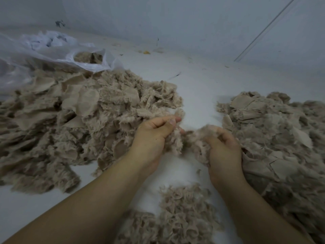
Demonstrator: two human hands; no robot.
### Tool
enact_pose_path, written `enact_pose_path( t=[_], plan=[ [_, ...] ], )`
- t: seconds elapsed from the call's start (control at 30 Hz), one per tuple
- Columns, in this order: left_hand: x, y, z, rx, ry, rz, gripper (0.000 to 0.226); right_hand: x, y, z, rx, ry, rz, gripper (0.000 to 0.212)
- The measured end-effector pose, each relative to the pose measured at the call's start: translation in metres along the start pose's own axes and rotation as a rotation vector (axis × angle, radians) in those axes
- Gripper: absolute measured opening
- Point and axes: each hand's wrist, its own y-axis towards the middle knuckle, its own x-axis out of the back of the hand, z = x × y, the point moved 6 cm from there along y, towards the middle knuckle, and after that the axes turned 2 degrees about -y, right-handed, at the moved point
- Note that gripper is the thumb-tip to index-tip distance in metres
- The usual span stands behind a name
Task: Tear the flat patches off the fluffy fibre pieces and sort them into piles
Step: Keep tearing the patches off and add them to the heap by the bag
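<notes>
so, mid-tear between the two piles

we've got one fluffy fibre piece (186, 138) stretched between both hands over the white floor (197, 88). left hand (154, 136) has its fingers curled tight on its end, right hand (221, 147) bunches the other end. the piece runs left-right, so we'd say the pull goes straight apart. big left pile (73, 120) sits beside the left hand, right pile (274, 131) touches the right one, small near pile (182, 213) below. can't tell which end has the flat patch.

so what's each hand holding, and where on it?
Both hold one fluffy fibre piece between them. Left hand pinches its left end, thumb against fingers; right hand grips its right end, fingers curled into the fluff. The exact contact is blurred.
</notes>
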Motion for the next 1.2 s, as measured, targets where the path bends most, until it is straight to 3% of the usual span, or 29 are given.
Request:
enact_pose_path(
  t=[0.07,0.17,0.27,0.4,0.47,0.53,0.63,0.77,0.83,0.93,1.07,1.13,1.2],
  plan=[
    [-0.006,-0.001,0.003,0.019,0.039,0.034,0.018,-0.001,-0.001,0.001,0.014,-0.012,0.000,0.026],
    [-0.014,0.001,0.003,0.061,0.014,0.077,0.021,-0.001,-0.003,0.007,0.068,0.000,0.014,0.020],
    [-0.018,0.002,0.005,0.089,-0.007,0.081,0.022,-0.012,-0.008,0.010,0.122,-0.046,0.128,0.015],
    [-0.017,0.004,0.007,0.062,0.032,0.055,0.020,-0.025,-0.020,0.018,0.192,-0.093,0.312,0.032],
    [-0.015,0.005,0.007,0.065,0.041,0.034,0.018,-0.027,-0.019,0.018,0.206,-0.098,0.341,0.022],
    [-0.015,0.004,0.008,0.073,0.029,0.032,0.018,-0.025,-0.018,0.016,0.211,-0.101,0.328,0.021],
    [-0.017,0.002,0.009,0.032,0.168,0.065,0.035,-0.021,-0.016,0.014,0.184,-0.116,0.287,0.029],
    [-0.015,0.001,0.009,-0.019,0.223,0.030,0.006,-0.021,-0.014,0.011,0.134,-0.075,0.267,0.032],
    [-0.012,0.001,0.007,-0.024,0.212,-0.012,0.018,-0.020,-0.014,0.010,0.117,-0.058,0.246,0.034],
    [-0.012,0.000,0.007,-0.012,0.244,-0.010,0.020,-0.022,-0.016,0.012,0.132,-0.048,0.267,0.054],
    [-0.013,-0.002,0.012,0.021,0.166,0.005,0.030,-0.024,-0.014,0.008,0.141,-0.068,0.329,0.042],
    [-0.014,-0.003,0.010,0.003,0.168,0.020,0.044,-0.025,-0.015,0.010,0.167,-0.074,0.354,0.045],
    [-0.015,-0.003,0.007,-0.023,0.238,0.017,0.040,-0.027,-0.017,0.013,0.221,-0.115,0.376,0.050]
  ],
)
